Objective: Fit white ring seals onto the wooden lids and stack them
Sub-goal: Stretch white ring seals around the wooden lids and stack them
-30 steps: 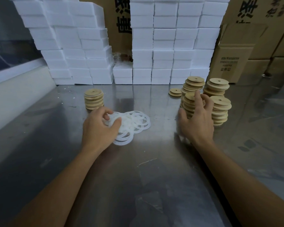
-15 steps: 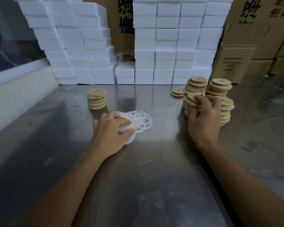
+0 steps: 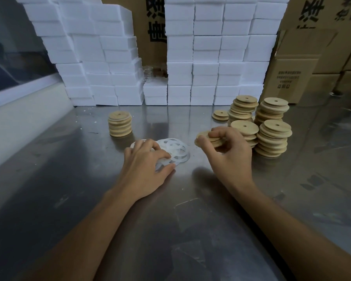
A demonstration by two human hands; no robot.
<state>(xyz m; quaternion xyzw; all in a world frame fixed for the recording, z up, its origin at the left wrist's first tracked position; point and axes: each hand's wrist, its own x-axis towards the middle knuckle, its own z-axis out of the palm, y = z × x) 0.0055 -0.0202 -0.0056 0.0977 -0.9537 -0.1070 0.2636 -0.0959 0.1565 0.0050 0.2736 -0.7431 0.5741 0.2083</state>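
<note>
My right hand [image 3: 228, 154] grips a few wooden lids [image 3: 208, 138] above the table, just left of the stacks of plain wooden lids [image 3: 272, 136]. Its fingers curl over their top and the thumb sits under them. My left hand [image 3: 146, 163] rests on the pile of white ring seals [image 3: 175, 150] in the table's middle, fingertips pinching at one ring. A short stack of lids with white seals [image 3: 120, 126] stands at the back left.
White foam blocks [image 3: 207, 57] are stacked along the back of the steel table [image 3: 89, 199]. Cardboard boxes [image 3: 290, 78] stand at the back right. A low white ledge [image 3: 18, 118] runs along the left side. A small pair of lids [image 3: 220, 115] lies behind the stacks.
My right hand has lifted a few lids off the near stack and carried them left toward the rings. My left hand has shifted right over the ring pile.
</note>
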